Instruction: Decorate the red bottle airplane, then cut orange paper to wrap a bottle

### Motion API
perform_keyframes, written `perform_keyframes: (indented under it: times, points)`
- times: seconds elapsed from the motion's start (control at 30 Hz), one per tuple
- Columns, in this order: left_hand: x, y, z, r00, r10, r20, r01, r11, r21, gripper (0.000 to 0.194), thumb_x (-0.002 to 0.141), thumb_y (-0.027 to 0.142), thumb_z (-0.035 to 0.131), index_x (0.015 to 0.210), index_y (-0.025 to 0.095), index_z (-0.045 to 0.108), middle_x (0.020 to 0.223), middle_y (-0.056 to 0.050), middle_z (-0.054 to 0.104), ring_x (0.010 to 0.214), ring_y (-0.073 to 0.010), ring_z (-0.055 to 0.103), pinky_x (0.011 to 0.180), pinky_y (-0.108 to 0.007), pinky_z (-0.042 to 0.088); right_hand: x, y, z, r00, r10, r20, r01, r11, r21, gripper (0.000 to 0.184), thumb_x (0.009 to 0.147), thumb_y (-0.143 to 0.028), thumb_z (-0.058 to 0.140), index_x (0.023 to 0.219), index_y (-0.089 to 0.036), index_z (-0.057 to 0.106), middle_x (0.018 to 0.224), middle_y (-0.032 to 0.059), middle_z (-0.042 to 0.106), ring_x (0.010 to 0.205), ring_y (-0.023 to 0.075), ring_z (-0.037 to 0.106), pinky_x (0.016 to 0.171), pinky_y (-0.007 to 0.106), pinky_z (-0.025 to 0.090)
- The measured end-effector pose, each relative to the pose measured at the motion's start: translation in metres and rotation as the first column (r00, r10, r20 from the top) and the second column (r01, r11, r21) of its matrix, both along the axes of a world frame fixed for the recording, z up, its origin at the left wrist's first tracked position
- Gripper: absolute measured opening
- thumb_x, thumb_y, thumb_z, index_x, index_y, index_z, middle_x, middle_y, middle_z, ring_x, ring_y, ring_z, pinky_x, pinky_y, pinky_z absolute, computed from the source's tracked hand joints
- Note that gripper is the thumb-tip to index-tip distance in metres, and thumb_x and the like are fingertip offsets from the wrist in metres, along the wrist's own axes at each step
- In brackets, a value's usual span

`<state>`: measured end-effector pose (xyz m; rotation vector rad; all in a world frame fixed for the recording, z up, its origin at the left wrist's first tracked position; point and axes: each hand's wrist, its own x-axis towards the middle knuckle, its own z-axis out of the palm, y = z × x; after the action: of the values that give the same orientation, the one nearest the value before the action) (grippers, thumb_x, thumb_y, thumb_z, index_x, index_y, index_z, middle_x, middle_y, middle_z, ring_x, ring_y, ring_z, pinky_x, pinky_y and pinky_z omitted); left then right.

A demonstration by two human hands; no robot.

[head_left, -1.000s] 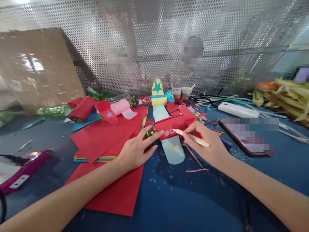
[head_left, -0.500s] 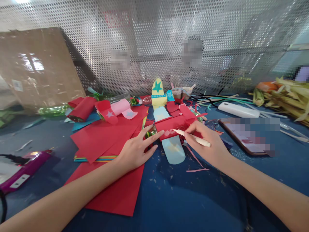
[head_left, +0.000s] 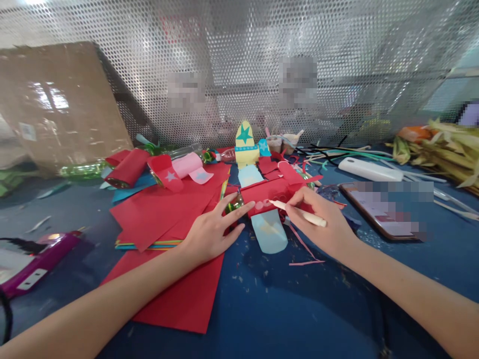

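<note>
A toy airplane made from a bottle wrapped in red paper point(head_left: 267, 191) lies in front of me, with pale blue paper wings point(head_left: 270, 237) sticking out on both sides. Pink round spots run along its red side. My left hand point(head_left: 215, 227) has its fingers spread, the fingertips resting on the left end of the body by the green bottle neck point(head_left: 234, 203). Between the thumb and fingers of my right hand point(head_left: 318, 217) is a white marker pen point(head_left: 305, 215), its tip at the pink spots.
Red paper sheets point(head_left: 168, 299) lie on the left, partly under my left forearm. A phone point(head_left: 381, 212) and a white glue gun-like white object point(head_left: 370, 170) lie to the right. A purple power strip point(head_left: 41, 264) is at far left; a cardboard box point(head_left: 63, 104) and perforated metal panel point(head_left: 239, 60) stand behind.
Hardly anything differs. The pen tip has stayed at the pink spots, with at most a tiny shift of my right hand; my left hand rests in the same place.
</note>
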<state>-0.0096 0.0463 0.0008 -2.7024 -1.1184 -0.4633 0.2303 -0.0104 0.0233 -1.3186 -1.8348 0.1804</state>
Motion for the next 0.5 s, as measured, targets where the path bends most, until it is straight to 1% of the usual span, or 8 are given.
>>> perform_keyframes:
  times: [0.17,0.33,0.5]
  points:
    - [-0.0009,0.0006,-0.0007,1.000,0.006,-0.001,-0.006,1.000,-0.014,0.046,0.093,0.039,0.037,0.139,0.040,0.033,0.143,-0.005,0.037,0.092,-0.0194,0.064,0.066,-0.031,0.056,-0.0003,0.0005,-0.0009,1.000,0.005,0.000,-0.005,1.000,0.011,0.015,0.086,-0.023,0.050,0.071,-0.022,0.046,0.063,-0.0031,0.055,0.056,0.0117,0.049,0.056,0.025,0.037]
    - [-0.0010,0.0007,-0.0008,1.000,0.009,-0.004,-0.009,1.000,-0.013,0.046,0.094,0.039,0.036,0.139,0.040,0.034,0.143,-0.006,0.037,0.090,-0.0200,0.065,0.065,-0.032,0.056,0.0008,-0.0001,-0.0024,1.000,0.017,0.013,-0.017,1.000,-0.014,0.015,0.086,-0.025,0.050,0.072,-0.022,0.048,0.064,-0.0025,0.056,0.057,0.0120,0.050,0.055,0.025,0.037]
    - [-0.0002,-0.0001,0.0009,1.000,0.005,-0.003,-0.005,1.000,-0.016,0.046,0.093,0.038,0.037,0.139,0.040,0.034,0.143,-0.006,0.037,0.091,-0.0190,0.064,0.067,-0.031,0.056,0.0018,0.0004,-0.0026,1.000,-0.007,-0.010,0.007,1.000,0.001,0.014,0.085,-0.023,0.050,0.072,-0.022,0.047,0.064,-0.0027,0.055,0.058,0.0121,0.050,0.057,0.025,0.038]
